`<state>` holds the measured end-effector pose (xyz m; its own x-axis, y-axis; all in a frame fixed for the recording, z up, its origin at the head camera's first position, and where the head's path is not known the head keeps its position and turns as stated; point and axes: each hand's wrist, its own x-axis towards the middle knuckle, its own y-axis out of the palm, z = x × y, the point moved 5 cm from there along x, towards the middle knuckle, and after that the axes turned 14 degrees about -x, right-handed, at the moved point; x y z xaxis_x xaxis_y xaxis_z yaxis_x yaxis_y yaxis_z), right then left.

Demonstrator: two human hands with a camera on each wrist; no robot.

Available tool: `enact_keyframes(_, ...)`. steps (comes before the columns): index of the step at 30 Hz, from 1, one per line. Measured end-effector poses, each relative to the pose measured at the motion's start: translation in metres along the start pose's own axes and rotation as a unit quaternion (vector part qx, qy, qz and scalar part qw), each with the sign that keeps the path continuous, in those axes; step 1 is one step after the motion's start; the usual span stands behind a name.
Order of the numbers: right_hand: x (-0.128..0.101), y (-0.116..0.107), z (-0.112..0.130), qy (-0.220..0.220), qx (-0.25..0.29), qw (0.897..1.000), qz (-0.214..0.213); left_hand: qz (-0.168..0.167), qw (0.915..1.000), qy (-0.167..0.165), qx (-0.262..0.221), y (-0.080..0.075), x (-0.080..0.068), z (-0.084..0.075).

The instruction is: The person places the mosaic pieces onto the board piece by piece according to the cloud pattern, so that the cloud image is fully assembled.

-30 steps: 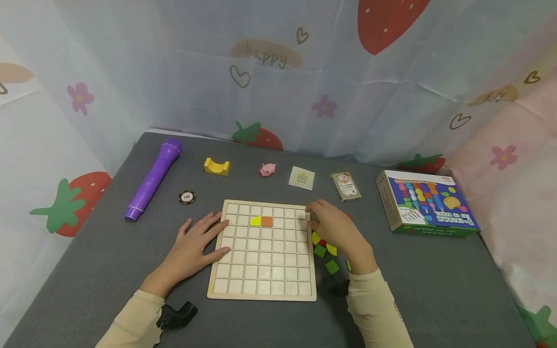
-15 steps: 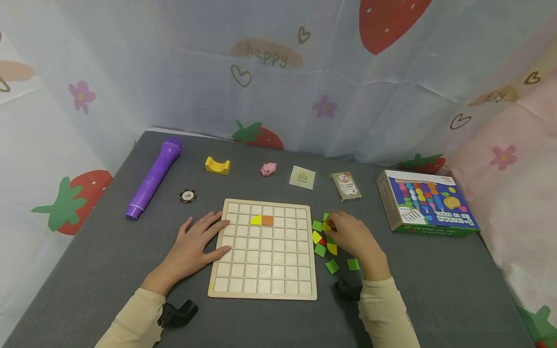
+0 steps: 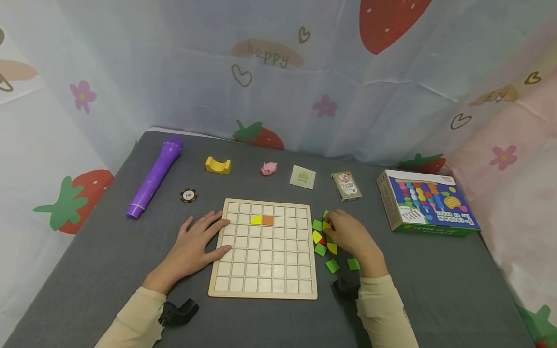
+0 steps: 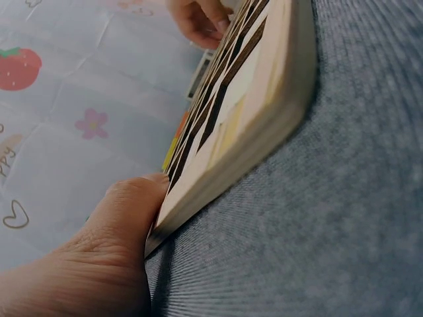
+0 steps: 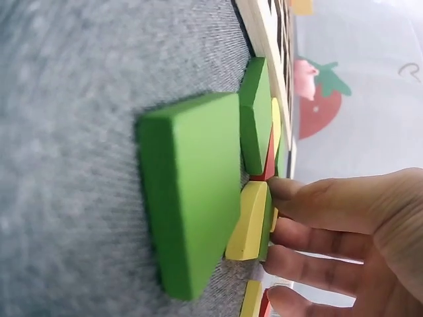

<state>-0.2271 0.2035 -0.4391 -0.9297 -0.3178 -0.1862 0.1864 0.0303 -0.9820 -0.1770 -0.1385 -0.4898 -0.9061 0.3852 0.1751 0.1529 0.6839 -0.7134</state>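
Note:
A wooden grid board (image 3: 265, 251) lies flat on the dark table, with a yellow piece (image 3: 256, 220) and an orange square tile (image 3: 267, 220) side by side in its second row. My left hand (image 3: 191, 249) rests with spread fingers on the board's left edge; its thumb (image 4: 132, 205) touches the rim in the left wrist view. To the right of the board, my right hand (image 3: 353, 235) pinches a yellow tile (image 3: 327, 225) among loose pieces. Beside it are green tiles (image 5: 198, 191), a red piece (image 3: 323, 240) and another yellow piece (image 5: 250, 224). The fingers partly hide the pinched tile.
Behind the board stand a poker chip (image 3: 188, 195), a yellow arch block (image 3: 218, 166), a pink pig (image 3: 268, 168), a square card (image 3: 302, 177) and a playing-card box (image 3: 346, 186). A purple microphone (image 3: 155, 179) lies left; a colourful box (image 3: 428, 203) sits right.
My right hand has moved right, from the board's upper right edge to the loose tiles, and its fingers have closed on a yellow one. My left hand has stayed on the board.

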Motion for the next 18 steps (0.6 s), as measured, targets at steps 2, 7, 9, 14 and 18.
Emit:
enact_keyframes(2, 0.001, 0.0, 0.0, 0.001, -0.002, 1.0, 0.003, 0.0, 1.0, 0.001, 0.001, 0.0, 0.0, 0.0)
enact_keyframes(7, 0.002, 0.0, -0.001, 0.012, -0.009, 1.0, 0.011, -0.001, 1.0, 0.003, 0.001, 0.0, 0.001, 0.0)
enact_keyframes(9, 0.003, -0.001, -0.002, 0.019, -0.016, 1.0, 0.009, -0.001, 1.0, 0.003, 0.0, 0.0, 0.001, 0.0)
enact_keyframes(14, 0.003, -0.008, 0.0, 0.023, -0.027, 0.999, -0.009, -0.003, 1.0, 0.004, 0.0, 0.0, 0.0, -0.001)
enact_keyframes(18, 0.005, -0.015, 0.008, 0.003, -0.014, 1.0, -0.019, -0.005, 1.0, 0.004, -0.001, -0.001, -0.001, -0.002)
